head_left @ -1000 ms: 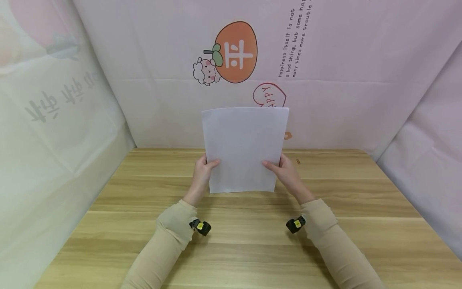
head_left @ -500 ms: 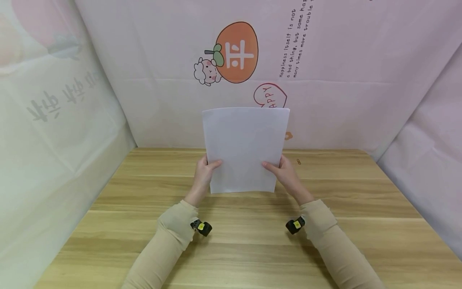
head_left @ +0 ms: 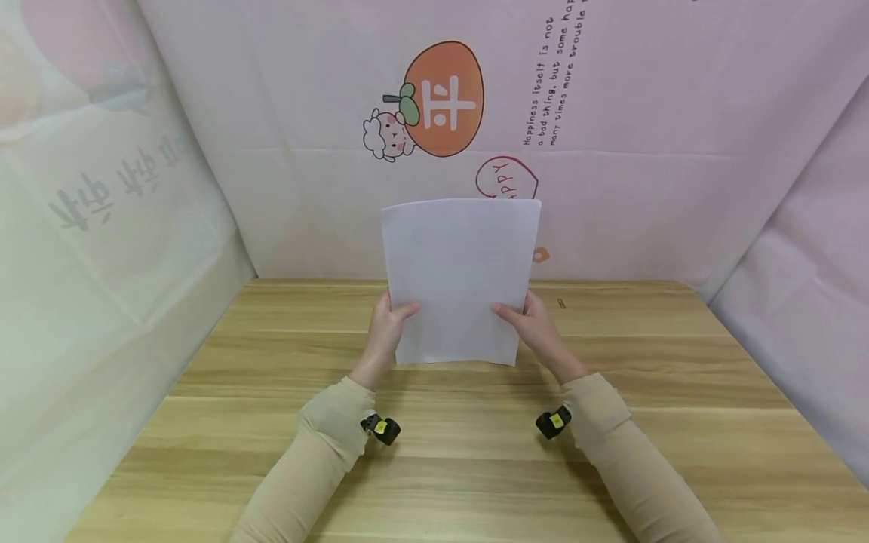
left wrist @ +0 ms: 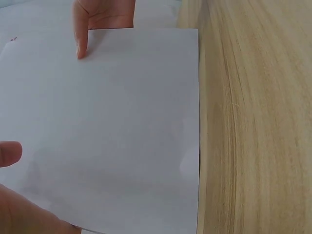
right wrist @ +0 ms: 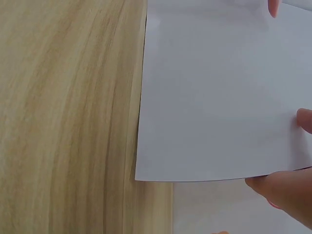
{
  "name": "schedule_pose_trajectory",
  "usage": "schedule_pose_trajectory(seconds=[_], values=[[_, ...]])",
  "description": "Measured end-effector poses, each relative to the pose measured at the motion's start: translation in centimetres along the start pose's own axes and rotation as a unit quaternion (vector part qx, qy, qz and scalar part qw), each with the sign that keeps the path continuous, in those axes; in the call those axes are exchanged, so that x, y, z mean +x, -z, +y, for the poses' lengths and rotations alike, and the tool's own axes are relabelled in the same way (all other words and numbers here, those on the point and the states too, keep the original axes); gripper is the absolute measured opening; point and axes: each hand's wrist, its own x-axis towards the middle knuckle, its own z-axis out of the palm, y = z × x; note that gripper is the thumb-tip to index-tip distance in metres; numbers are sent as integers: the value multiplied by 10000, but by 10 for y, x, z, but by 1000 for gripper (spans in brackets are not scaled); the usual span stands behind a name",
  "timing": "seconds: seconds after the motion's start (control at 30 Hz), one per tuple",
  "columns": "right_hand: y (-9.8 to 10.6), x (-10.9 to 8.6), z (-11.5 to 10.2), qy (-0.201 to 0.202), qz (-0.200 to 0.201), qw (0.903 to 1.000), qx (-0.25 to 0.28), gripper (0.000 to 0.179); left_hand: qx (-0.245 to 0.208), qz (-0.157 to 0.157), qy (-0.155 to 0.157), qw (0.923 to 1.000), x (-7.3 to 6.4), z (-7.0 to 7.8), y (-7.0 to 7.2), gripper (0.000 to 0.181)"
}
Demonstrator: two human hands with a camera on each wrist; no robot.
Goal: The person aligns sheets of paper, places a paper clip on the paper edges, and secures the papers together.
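White blank paper (head_left: 458, 275) stands nearly upright over the middle of the table, its face toward me. Whether it is one sheet or a thin stack I cannot tell. My left hand (head_left: 385, 329) grips its left edge, thumb on the front face and the other fingers behind, mostly hidden. On the opposite edge my right hand (head_left: 541, 329) holds it the same way. The left wrist view shows the paper (left wrist: 122, 126) with its lower edge close to the wood. In the right wrist view, my right hand (right wrist: 287, 192) pinches the paper (right wrist: 219, 97) at its side.
A small paper clip (head_left: 561, 304) lies on the wooden table (head_left: 462, 467) to the right of the paper. Printed pale cloth (head_left: 326, 211) hangs behind the table, with more white cloth (head_left: 102, 302) along the left and right sides.
The paper's top right corner has shifted very slightly left and up. My left thumb sits a touch further inward on the sheet. Both hands keep their hold.
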Motion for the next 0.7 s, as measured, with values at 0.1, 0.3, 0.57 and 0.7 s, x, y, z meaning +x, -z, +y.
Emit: schedule_pose_trajectory(seconds=[0.1,0.3,0.57,0.7], values=[[0,1,0,-8,13,10000,-4,49,-24,-16,-30,10000,1,2,0,54],[1,1,0,136,39,9999,41,47,-64,52,-190,9998,1,2,-1,56],[2,1,1,260,10,9997,41,50,17,53,-273,9996,0,2,0,49],[4,1,4,261,-53,9996,-54,52,75,53,-245,9997,0,1,2,51]])
